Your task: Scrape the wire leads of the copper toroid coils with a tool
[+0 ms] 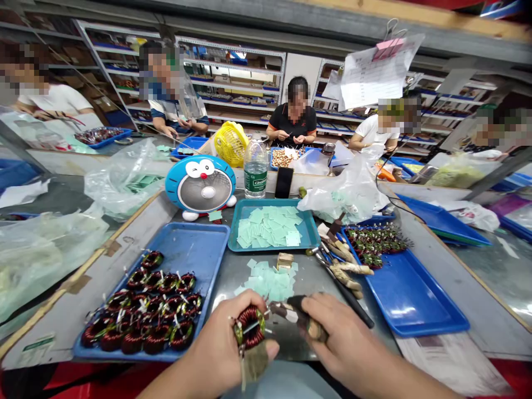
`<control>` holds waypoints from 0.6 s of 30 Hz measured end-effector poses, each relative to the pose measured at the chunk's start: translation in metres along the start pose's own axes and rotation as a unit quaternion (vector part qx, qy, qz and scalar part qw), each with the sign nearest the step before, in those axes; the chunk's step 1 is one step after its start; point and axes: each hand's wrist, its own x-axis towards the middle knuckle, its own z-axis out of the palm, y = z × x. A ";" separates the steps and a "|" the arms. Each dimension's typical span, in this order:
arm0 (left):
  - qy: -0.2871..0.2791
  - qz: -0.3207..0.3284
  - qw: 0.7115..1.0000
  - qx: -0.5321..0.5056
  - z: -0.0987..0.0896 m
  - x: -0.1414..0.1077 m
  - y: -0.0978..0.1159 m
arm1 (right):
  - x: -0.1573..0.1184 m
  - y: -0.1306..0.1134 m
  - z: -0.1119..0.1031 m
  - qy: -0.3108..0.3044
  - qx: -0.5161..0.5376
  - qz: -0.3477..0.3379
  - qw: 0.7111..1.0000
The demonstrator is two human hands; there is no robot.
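Note:
My left hand (224, 338) is closed round a toroidal coil (250, 327) wound with dark copper wire, with yellow-green tape and white leads on it. A dull greenish covering wraps part of the thumb. In my right hand (336, 332) is a pair of pliers (286, 311) with dark jaws and a tan wrapped handle. The jaws point left, close to the coil's upper right edge; I cannot tell whether they grip a lead. Just beyond my hands, pale green square sheets (268, 281) lie loose on the bench, beside a small wooden block (285, 260).
Similar coils fill the front of a blue tray (178, 238) on the left. A teal tray (305, 239) holds more green sheets. Tools with wrapped handles (343, 260) lie near the right blue tray (419, 305). A fan (201, 185), water bottle (256, 172) and phone (284, 183) stand behind; several people sit opposite.

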 end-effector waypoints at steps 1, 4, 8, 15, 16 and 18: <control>-0.014 0.006 1.000 0.000 -0.001 -0.003 0.002 | -0.003 -0.001 0.003 -0.003 0.029 0.001 1.000; -0.040 -0.002 0.999 -0.019 0.001 -0.010 0.003 | -0.010 -0.004 0.024 -0.006 0.122 0.017 0.992; -0.062 -0.023 0.995 -0.070 0.004 -0.010 -0.005 | -0.018 -0.002 0.054 -0.001 0.180 0.039 0.983; -0.068 -0.021 0.996 -0.049 0.001 -0.001 -0.002 | -0.020 0.003 0.038 0.042 0.075 0.012 0.996; -0.069 -0.027 0.995 -0.060 0.001 -0.002 -0.001 | -0.019 0.003 0.035 0.043 0.059 0.003 0.997; -0.065 -0.038 0.994 -0.079 0.002 -0.004 -0.002 | -0.016 0.002 0.035 0.050 0.025 -0.018 0.998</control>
